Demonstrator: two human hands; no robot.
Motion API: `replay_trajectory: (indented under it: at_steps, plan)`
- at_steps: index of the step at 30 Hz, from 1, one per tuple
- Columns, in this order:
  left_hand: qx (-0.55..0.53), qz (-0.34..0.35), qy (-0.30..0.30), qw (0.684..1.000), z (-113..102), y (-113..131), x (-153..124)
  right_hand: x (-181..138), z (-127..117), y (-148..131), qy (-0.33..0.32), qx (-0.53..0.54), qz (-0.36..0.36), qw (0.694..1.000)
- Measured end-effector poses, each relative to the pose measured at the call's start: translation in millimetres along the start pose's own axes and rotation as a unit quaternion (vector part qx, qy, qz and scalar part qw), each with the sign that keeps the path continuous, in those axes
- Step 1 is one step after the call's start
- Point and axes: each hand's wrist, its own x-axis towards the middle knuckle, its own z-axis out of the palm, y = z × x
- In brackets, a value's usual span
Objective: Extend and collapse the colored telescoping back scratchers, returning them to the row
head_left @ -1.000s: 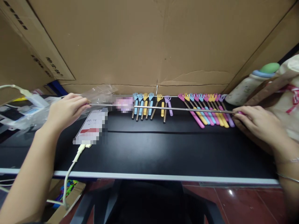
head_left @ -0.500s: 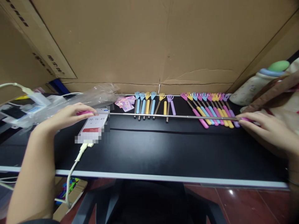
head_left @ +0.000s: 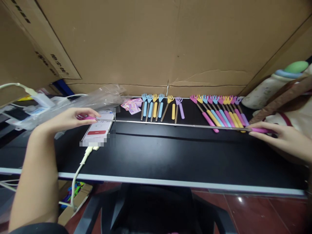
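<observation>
A telescopic back scratcher [head_left: 168,123] is stretched out long above the black table, its thin metal rod running between my two hands. My left hand [head_left: 70,117] is closed around its pink end, over the phone. My right hand [head_left: 280,136] pinches the pink handle at the other end. Behind the rod, several finished-looking back scratchers [head_left: 214,112] with pink, yellow, blue and purple grips lie in a slanted row on the right. In the middle are several scratcher heads on bare metal rods [head_left: 168,107], with loose grips such as a yellow one [head_left: 173,111] beside them.
A phone [head_left: 97,130] with a white cable lies at left, near clear plastic bags [head_left: 97,97] and pink cards [head_left: 133,105]. Cardboard [head_left: 146,42] walls the back. A bottle [head_left: 265,89] and cloth bag stand at right; a black chair [head_left: 156,211] is below the table edge.
The view has shifted slightly. My right hand, with the handle, sits a little lower and farther right, so the rod slopes more. Both hands keep their hold.
</observation>
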Motion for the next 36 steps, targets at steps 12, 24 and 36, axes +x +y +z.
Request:
replay_trajectory:
  at_steps: [12, 24, 36]
  plan:
    - [0.029, 0.079, 0.053, 0.995, 10.4, -5.2, -2.5, -5.3, 3.2, -4.2, 0.030, -0.008, -0.035, 0.999]
    - [0.252, 0.180, 0.206, 0.928, 28.3, 30.0, -5.1, -12.5, 17.1, -38.9, 0.151, -0.129, -0.157, 0.967]
    - [0.256, 0.235, 0.272, 0.897, 91.0, 130.9, -10.9, -12.3, 39.8, -124.3, 0.146, -0.145, -0.238, 0.949]
